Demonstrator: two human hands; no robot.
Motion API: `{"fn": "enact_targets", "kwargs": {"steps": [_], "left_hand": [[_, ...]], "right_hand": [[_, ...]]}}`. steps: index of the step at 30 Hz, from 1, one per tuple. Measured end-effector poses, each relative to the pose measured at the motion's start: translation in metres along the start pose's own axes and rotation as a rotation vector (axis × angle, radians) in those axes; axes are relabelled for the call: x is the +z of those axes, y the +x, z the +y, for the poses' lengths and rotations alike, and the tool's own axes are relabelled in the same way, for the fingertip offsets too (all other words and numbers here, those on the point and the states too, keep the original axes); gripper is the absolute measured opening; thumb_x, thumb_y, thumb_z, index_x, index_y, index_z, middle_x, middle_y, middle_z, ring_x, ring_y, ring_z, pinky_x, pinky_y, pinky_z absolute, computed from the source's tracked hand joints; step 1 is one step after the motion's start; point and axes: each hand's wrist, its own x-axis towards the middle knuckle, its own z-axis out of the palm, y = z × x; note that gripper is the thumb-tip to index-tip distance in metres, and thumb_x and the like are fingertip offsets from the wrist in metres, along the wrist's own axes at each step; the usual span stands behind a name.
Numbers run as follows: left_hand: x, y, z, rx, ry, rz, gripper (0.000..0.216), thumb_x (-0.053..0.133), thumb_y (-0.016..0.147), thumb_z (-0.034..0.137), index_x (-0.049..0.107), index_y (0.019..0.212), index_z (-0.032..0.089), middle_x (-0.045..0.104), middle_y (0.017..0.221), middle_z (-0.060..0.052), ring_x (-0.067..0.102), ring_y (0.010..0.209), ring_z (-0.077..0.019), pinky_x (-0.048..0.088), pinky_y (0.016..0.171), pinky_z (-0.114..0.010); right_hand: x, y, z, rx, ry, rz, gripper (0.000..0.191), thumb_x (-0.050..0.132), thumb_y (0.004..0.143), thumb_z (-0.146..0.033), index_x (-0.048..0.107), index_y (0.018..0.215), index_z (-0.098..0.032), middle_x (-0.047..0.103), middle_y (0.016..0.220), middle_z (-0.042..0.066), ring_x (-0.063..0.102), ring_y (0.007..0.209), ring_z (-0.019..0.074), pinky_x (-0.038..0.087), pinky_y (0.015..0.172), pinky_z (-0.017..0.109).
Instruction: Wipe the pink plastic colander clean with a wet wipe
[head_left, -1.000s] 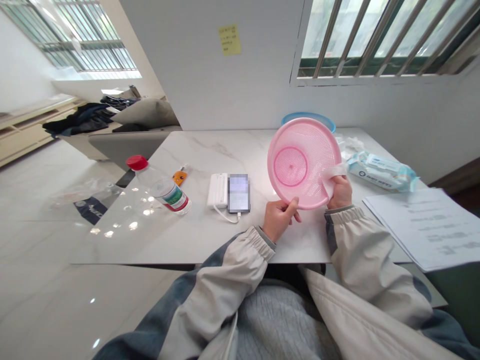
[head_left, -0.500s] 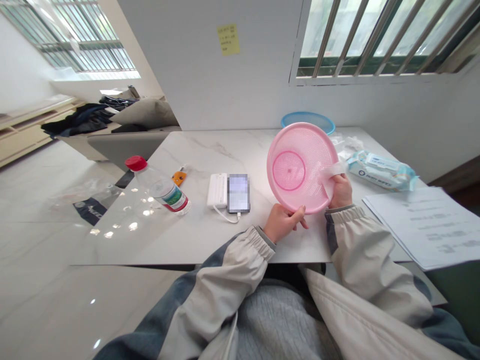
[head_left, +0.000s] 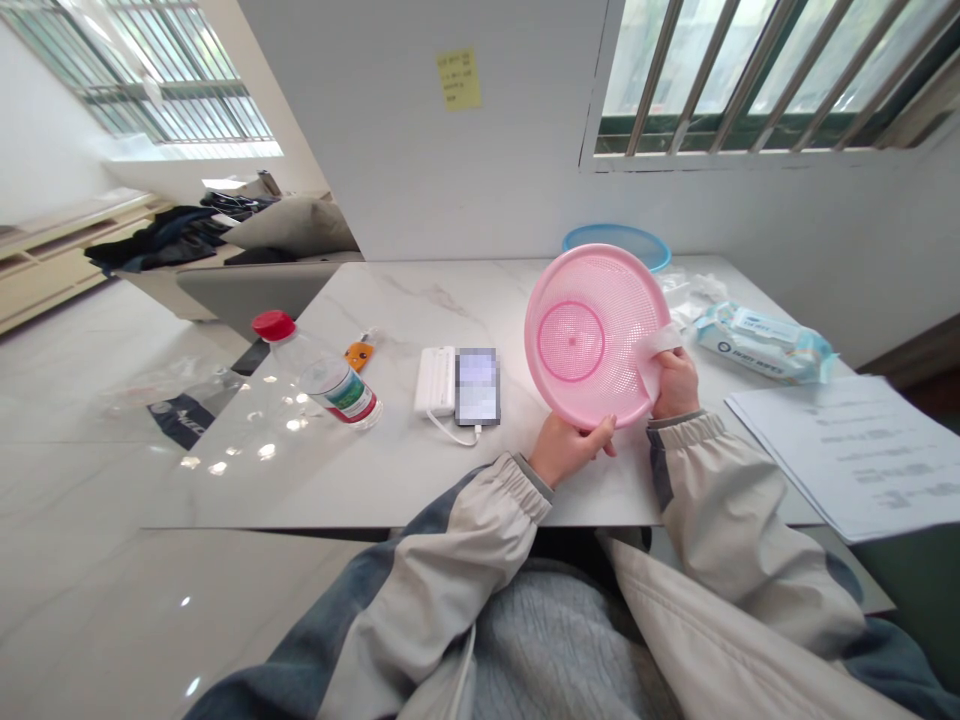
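A round pink perforated basket (head_left: 581, 320) stands tilted on its edge above the marble table (head_left: 390, 470), its inside facing me. My left hand (head_left: 568, 447) pinches the basket's lower rim, fingers closed on it. My right hand (head_left: 675, 383) is closed on a white wet wipe (head_left: 651, 352) and presses it against the basket's inner right wall.
A blue basin (head_left: 619, 240) sits behind the basket. A pack of wet wipes (head_left: 761, 342) and paper sheets (head_left: 862, 450) lie at the right. A phone (head_left: 478, 385) on a white power bank (head_left: 436, 380), a lying water bottle (head_left: 322, 375) and an orange item (head_left: 360, 352) lie left.
The basket has shifted slightly left and lower and turned in my hands. My left hand has slid along the lower rim to the right; my right hand with the wipe has moved a little left.
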Motion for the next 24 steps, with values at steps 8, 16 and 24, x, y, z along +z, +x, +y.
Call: {"fn": "enact_targets", "kwargs": {"steps": [8, 16, 24], "left_hand": [[0.002, 0.001, -0.003, -0.013, 0.069, 0.020, 0.054, 0.056, 0.101, 0.055, 0.078, 0.067, 0.019, 0.076, 0.066, -0.003, 0.065, 0.057, -0.0121, 0.056, 0.069, -0.023], [0.003, 0.000, -0.004, 0.169, 0.184, 0.082, 0.045, 0.059, 0.101, 0.040, 0.075, 0.064, 0.020, 0.077, 0.067, -0.002, 0.077, 0.076, -0.0183, 0.058, 0.086, -0.027], [0.004, -0.002, -0.001, 0.218, 0.266, 0.094, 0.040, 0.061, 0.101, 0.036, 0.075, 0.067, 0.021, 0.078, 0.067, -0.002, 0.078, 0.075, -0.0198, 0.060, 0.087, -0.029]], "right_hand": [[-0.005, 0.004, 0.010, 0.008, -0.036, -0.061, 0.031, 0.078, 0.056, -0.018, 0.070, 0.085, -0.025, 0.072, 0.080, -0.003, 0.067, 0.074, 0.0168, 0.057, 0.064, 0.028], [-0.001, -0.003, 0.013, -0.013, -0.094, -0.125, 0.059, 0.093, 0.045, -0.019, 0.067, 0.098, -0.023, 0.073, 0.088, -0.001, 0.069, 0.078, 0.0182, 0.058, 0.070, 0.031], [0.000, -0.005, 0.014, -0.083, -0.263, -0.106, 0.053, 0.093, 0.052, -0.028, 0.070, 0.100, -0.019, 0.075, 0.096, 0.005, 0.071, 0.086, 0.0228, 0.060, 0.080, 0.038]]}}
